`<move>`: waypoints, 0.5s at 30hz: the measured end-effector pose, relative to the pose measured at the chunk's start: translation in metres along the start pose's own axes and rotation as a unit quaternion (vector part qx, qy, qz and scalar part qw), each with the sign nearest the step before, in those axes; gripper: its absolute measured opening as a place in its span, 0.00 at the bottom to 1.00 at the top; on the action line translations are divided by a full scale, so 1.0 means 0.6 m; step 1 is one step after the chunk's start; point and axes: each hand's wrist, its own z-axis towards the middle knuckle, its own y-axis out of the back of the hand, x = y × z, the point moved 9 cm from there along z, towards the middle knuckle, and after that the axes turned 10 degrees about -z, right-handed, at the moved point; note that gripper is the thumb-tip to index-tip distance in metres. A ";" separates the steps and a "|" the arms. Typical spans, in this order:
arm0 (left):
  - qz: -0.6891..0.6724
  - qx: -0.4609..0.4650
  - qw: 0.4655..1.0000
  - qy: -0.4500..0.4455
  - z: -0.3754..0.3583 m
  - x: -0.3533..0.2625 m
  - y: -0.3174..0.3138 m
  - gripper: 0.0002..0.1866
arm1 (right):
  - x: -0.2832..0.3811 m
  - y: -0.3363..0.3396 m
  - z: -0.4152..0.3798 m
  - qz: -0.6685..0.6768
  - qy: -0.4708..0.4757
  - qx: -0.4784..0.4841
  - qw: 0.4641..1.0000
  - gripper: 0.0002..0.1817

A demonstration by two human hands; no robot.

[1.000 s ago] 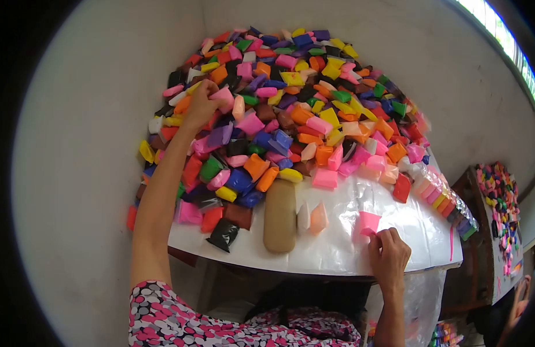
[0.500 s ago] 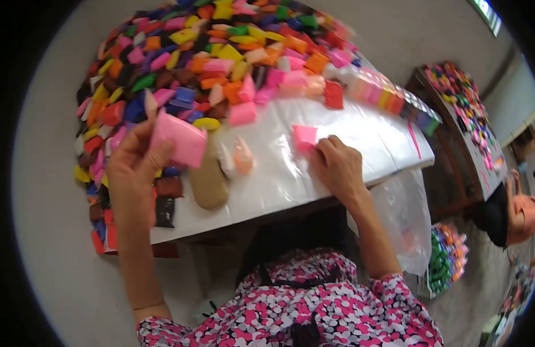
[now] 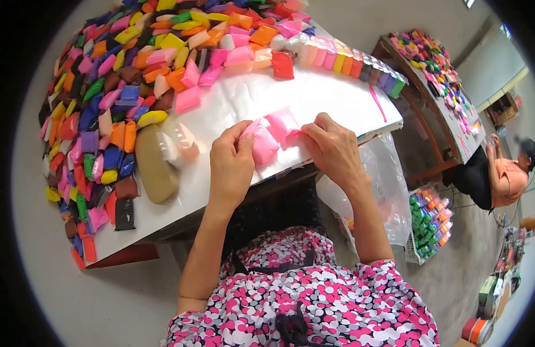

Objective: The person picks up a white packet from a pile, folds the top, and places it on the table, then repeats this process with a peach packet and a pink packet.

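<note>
My left hand [image 3: 231,168] has its fingers closed round a pink packet [image 3: 261,143] above the front part of the white tabletop [image 3: 232,104]. Just right of it, my right hand [image 3: 335,146] pinches the edge of a second, lighter pink packet [image 3: 285,123]. The two pink packets touch or overlap. To the left of my hands lie a tan oval block [image 3: 154,165] and a pale peach packet [image 3: 187,142] in clear wrap.
A large heap of coloured packets [image 3: 105,87] covers the table's left and back. A clear-wrapped row of coloured packets [image 3: 348,62] lies at the back right. Plastic bag [image 3: 386,185] and full crate [image 3: 418,254] stand right, below the table. Another person [image 3: 510,179] sits farther right.
My left hand has moved right and down with its pink packet, from over the heap to beside the other packet. My right hand still holds its packet. The view has shifted.
</note>
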 end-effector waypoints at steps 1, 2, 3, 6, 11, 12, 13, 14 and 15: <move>0.021 0.005 0.999 -0.028 0.007 -0.002 -0.006 0.15 | -0.004 0.001 -0.004 0.006 0.004 -0.003 1.000 0.03; 0.043 0.010 0.997 -0.056 0.016 0.000 -0.008 0.15 | -0.007 0.001 -0.007 0.012 0.009 -0.006 1.000 0.03; 0.064 0.014 0.994 -0.085 0.020 -0.009 -0.013 0.15 | -0.009 0.003 -0.010 0.016 0.012 -0.005 1.000 0.03; 0.039 0.055 0.998 0.002 0.029 -0.009 -0.024 0.14 | -0.012 0.009 -0.011 0.027 0.019 -0.002 0.999 0.04; 0.020 0.085 0.995 0.049 0.034 0.002 -0.031 0.16 | -0.022 0.008 -0.012 0.041 0.012 0.006 0.999 0.05; 0.010 0.086 0.996 0.028 0.035 -0.001 -0.033 0.17 | -0.024 0.009 -0.012 0.042 0.011 0.009 0.999 0.05; 0.001 0.087 0.996 0.007 0.035 -0.005 -0.033 0.19 | -0.025 0.010 -0.013 0.044 0.010 0.013 0.999 0.05; -0.010 0.091 0.996 0.010 0.034 -0.003 -0.034 0.21 | -0.027 0.011 -0.015 0.045 0.009 0.016 0.999 0.06; -0.021 0.096 0.995 0.013 0.033 -0.003 -0.034 0.23 | -0.030 0.014 -0.016 0.048 0.007 0.016 0.999 0.06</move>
